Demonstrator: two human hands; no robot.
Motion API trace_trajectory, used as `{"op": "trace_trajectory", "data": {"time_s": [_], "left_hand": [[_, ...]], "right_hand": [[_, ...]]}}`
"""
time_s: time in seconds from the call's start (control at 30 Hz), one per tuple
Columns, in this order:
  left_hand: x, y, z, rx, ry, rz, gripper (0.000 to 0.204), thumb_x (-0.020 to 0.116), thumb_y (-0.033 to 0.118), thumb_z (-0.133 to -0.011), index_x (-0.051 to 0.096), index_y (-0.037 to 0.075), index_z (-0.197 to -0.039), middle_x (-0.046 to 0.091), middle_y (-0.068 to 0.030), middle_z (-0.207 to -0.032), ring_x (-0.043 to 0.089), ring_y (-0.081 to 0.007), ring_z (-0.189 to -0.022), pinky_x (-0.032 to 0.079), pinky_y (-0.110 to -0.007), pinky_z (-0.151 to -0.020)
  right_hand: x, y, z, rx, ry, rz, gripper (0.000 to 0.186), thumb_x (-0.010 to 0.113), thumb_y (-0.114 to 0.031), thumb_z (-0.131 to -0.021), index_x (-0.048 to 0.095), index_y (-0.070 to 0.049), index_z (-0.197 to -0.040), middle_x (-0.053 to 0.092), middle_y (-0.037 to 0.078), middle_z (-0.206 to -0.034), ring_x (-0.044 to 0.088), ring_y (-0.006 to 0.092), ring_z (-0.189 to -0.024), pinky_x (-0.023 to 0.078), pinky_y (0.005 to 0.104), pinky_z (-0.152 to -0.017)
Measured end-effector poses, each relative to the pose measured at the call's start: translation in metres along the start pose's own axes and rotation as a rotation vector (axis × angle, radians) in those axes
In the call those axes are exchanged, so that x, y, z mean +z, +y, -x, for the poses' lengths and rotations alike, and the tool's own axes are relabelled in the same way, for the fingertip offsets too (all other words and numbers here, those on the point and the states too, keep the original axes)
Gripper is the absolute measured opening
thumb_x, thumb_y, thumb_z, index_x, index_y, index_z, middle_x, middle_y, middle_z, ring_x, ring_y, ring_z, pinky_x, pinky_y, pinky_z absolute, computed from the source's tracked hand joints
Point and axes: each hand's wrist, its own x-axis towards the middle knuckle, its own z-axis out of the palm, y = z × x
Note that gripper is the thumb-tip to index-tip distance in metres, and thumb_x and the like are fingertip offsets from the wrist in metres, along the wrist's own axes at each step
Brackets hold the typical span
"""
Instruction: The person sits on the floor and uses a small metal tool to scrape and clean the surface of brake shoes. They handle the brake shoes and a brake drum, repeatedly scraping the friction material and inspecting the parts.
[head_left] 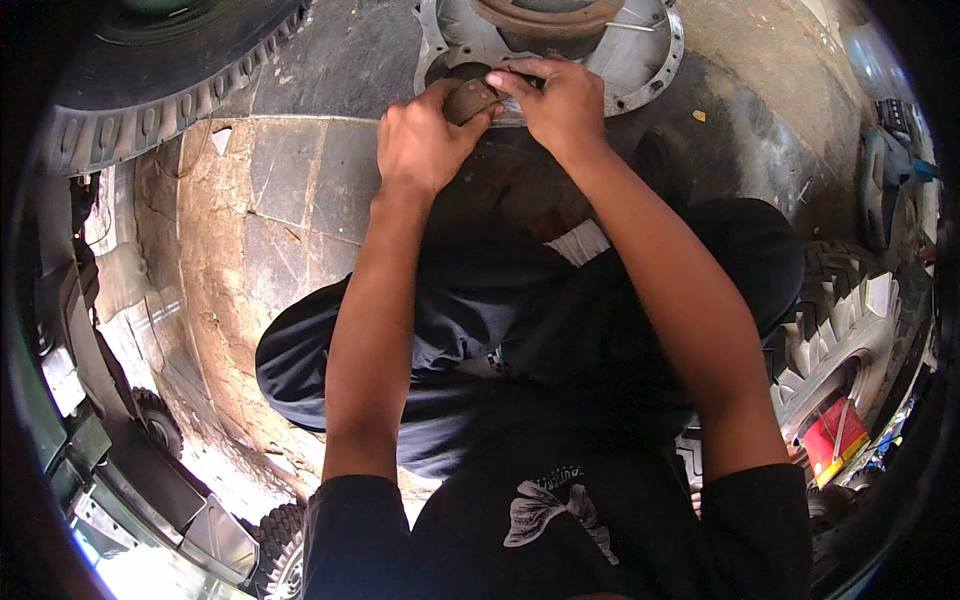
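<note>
In front of my crossed legs, my left hand (420, 140) is closed around a small brown, rusty-looking metal plate (470, 101) with a rounded edge and small holes. My right hand (565, 105) pinches at the plate's upper right edge, its fingers bent and close to the left thumb. Both hands are over the near rim of a grey round metal housing (648, 88), whose flange has bolt holes around it. A rusty brown ring (545, 22) sits inside the housing. The fingers partly hide the plate and the housing's near left side.
A large dark tyre (190, 75) with a ribbed edge stands at the far left. Another lugged tyre (840, 330) lies at the right, beside a red and yellow container (835, 437). Machine parts (150, 480) line the lower left. A small yellow scrap (699, 116) lies on the stained floor.
</note>
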Motion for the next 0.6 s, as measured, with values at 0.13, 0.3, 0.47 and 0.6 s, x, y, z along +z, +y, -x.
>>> {"op": "trace_trajectory", "data": {"time_s": [0.13, 0.3, 0.47, 0.6], "left_hand": [[0.002, 0.008, -0.002, 0.052, 0.052, -0.007, 0.050, 0.085, 0.048, -0.078, 0.077, 0.009, -0.110, 0.076, -0.0233, -0.089, 0.075, -0.0420, -0.087, 0.060, -0.049, -0.082], [0.004, -0.003, 0.003, 0.054, 0.088, -0.016, 0.050, 0.085, 0.047, -0.078, 0.077, 0.009, -0.109, 0.075, -0.0238, -0.088, 0.075, -0.0419, -0.086, 0.060, -0.050, -0.081], [0.003, 0.007, -0.001, 0.058, 0.086, -0.013, 0.050, 0.086, 0.047, -0.077, 0.077, 0.010, -0.109, 0.075, -0.0241, -0.088, 0.074, -0.0420, -0.086, 0.060, -0.050, -0.080], [0.003, 0.002, 0.001, 0.046, 0.066, -0.018, 0.050, 0.086, 0.046, -0.077, 0.077, 0.010, -0.111, 0.075, -0.0243, -0.088, 0.074, -0.0427, -0.085, 0.060, -0.050, -0.080]], "right_hand": [[0.010, 0.010, -0.019, -0.096, 0.059, 0.138, 0.034, 0.082, -0.046, -0.085, 0.084, -0.015, -0.099, 0.079, 0.011, -0.098, 0.076, 0.0300, -0.092, 0.058, 0.0396, -0.084], [0.006, 0.003, 0.000, -0.104, 0.069, 0.037, 0.033, 0.081, -0.046, -0.085, 0.084, -0.015, -0.098, 0.078, 0.011, -0.094, 0.075, 0.0305, -0.088, 0.057, 0.0411, -0.080], [0.011, 0.007, -0.018, -0.188, 0.097, 0.119, 0.032, 0.081, -0.045, -0.086, 0.084, -0.015, -0.096, 0.077, 0.012, -0.092, 0.074, 0.0312, -0.083, 0.057, 0.0419, -0.076], [0.004, -0.003, 0.001, -0.112, 0.085, 0.074, 0.032, 0.082, -0.042, -0.085, 0.083, -0.012, -0.095, 0.076, 0.012, -0.087, 0.073, 0.0313, -0.082, 0.057, 0.0406, -0.074]]}}
